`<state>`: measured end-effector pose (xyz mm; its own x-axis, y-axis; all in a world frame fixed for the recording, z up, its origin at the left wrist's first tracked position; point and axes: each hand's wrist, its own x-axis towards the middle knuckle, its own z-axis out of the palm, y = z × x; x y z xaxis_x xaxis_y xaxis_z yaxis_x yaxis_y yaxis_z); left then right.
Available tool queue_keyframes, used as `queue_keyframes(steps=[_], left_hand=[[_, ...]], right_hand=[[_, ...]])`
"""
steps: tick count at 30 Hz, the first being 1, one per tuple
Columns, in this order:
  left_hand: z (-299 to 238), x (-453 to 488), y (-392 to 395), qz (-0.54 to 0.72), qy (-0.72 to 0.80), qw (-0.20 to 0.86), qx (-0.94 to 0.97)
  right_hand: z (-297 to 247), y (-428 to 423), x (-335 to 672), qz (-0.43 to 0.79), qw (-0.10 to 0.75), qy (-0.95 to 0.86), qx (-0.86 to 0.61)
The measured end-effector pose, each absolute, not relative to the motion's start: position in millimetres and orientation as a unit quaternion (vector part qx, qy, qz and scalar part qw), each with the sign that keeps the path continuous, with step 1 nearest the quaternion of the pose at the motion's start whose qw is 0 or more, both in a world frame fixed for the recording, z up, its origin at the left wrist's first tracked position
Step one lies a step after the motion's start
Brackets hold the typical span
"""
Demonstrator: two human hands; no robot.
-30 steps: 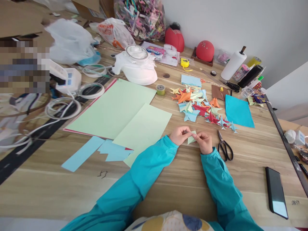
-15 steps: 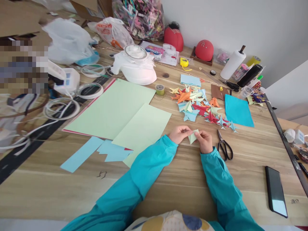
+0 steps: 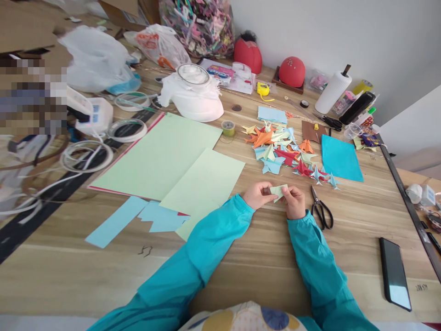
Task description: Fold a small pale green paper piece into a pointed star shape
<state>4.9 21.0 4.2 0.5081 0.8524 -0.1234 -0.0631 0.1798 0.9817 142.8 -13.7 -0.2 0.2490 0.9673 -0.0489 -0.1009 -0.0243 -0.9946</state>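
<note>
Small pale-green folded paper piece (image 3: 278,191) is sitting pinched between both hands just above the wooden table (image 3: 241,257) — left hand (image 3: 257,195) and right hand (image 3: 294,202) closing fingertips on it, black-handled scissors (image 3: 321,210) lying just beside.

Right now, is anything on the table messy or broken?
Nothing looks broken. The blue paper scraps near the left sleeve have a jagged, cut-out edge, and the folded paper shapes lie in a loose heap, pointing every way. The left hand and right hand pinch a small pale green folded piece.
</note>
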Motion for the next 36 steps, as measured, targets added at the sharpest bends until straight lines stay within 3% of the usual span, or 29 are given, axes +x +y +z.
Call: queue_keyframes(steps=[9,21,36], left_hand=[[-2.6,7.1,19.1,0.338,0.349,0.670,0.562],[13.8,1.5,22.0,0.343,0.343,0.692,0.534],[17.8,-2.1,24.5,0.320,0.328,0.728,0.510]], right_hand=[[0.3,-10.9,142.5,0.491,0.614,-0.333,-0.521],[0.7,-15.2,140.7,0.462,0.531,-0.451,-0.548],[-5.8,-14.7,141.7,0.493,0.551,-0.395,-0.544]])
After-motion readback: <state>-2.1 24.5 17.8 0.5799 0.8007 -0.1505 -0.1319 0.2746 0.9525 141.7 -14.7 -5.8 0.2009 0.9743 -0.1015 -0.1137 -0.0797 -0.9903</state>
